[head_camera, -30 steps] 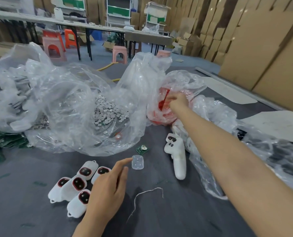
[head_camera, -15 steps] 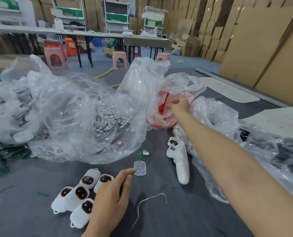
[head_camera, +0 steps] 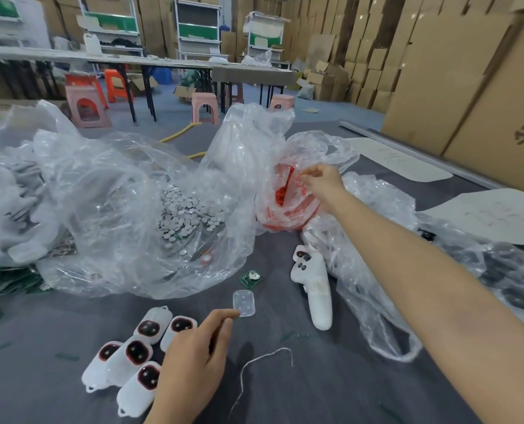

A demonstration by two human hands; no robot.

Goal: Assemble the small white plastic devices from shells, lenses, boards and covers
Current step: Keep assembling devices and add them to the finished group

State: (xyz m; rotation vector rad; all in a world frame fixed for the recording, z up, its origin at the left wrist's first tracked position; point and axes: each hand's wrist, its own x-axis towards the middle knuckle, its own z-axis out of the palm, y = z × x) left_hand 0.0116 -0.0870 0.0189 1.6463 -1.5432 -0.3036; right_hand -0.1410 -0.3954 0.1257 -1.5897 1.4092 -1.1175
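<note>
My right hand point(head_camera: 323, 182) reaches into the clear bag of red lenses point(head_camera: 288, 206) and pinches a small red lens point(head_camera: 299, 182) at the bag's mouth. My left hand point(head_camera: 193, 359) rests on the grey table, its forefinger tip touching the corner of a clear plastic cover point(head_camera: 244, 302). Just beyond the cover lies a small green board point(head_camera: 251, 278) with a round cell. Several white devices with red lenses point(head_camera: 132, 350) lie grouped to the left of my left hand.
A big clear bag point(head_camera: 132, 209) holding several grey discs point(head_camera: 190, 215) fills the middle left. A white handheld controller point(head_camera: 315, 286) lies right of the board. More plastic bags point(head_camera: 376, 301) lie under my right forearm. A loose thread point(head_camera: 263, 362) lies on the table point(head_camera: 331, 387).
My right hand has lifted slightly out of the red lens bag with a lens pinched. My left hand stays by the clear cover.
</note>
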